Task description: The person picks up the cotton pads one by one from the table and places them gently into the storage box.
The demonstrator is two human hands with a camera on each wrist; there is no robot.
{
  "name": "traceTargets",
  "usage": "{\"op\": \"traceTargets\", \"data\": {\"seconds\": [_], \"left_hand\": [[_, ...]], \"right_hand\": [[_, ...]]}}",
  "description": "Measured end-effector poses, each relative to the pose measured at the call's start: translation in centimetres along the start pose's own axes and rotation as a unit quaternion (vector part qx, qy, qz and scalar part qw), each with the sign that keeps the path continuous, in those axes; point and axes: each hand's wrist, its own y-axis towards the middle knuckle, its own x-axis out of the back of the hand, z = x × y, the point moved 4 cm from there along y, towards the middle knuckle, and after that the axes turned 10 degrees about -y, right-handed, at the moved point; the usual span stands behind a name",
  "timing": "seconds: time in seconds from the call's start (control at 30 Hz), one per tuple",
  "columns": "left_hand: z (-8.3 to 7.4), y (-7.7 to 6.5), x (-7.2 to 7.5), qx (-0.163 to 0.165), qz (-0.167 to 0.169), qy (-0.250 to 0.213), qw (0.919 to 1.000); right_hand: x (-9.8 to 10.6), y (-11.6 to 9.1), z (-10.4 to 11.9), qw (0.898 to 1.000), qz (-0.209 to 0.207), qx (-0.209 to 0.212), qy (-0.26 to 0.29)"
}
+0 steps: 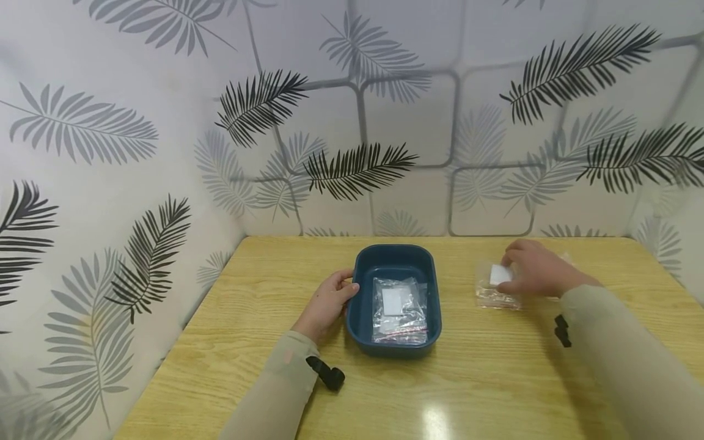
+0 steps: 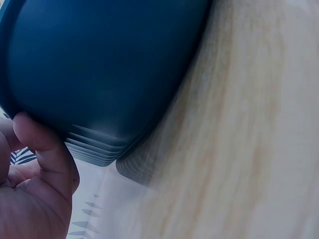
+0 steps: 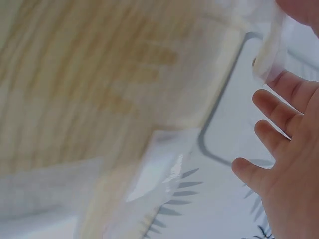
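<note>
A dark blue plastic tub (image 1: 396, 351) stands on the table with clear zip bags (image 1: 409, 327) inside, a white piece showing through the top one. My left hand (image 1: 328, 304) grips its left wall, thumb at the rim; in the left wrist view the bent fingers (image 2: 47, 159) meet the tub's edge. Out to the right, my right hand (image 1: 536, 269) pinches a clear zip bag (image 1: 497, 299) with a white piece (image 1: 499, 275) in it. In the right wrist view this bag (image 3: 271, 47) is between thumb and index finger, the other fingers spread.
More clear bags (image 3: 162, 167) lie on the table beside the right hand, mostly behind it in the head view. The wooden table (image 1: 275, 263) ends at a wall (image 1: 407, 201) with a leaf pattern. Black straps (image 1: 326, 373) sit on both sleeves.
</note>
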Motion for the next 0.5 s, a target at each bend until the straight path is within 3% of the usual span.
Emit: {"op": "traceTargets", "data": {"seconds": [0.5], "left_hand": [[0.2, 0.1, 0.1, -0.001, 0.000, 0.002, 1.0000]], "right_hand": [[4.0, 1.1, 4.6, 0.998, -0.033, 0.046, 0.038]]}}
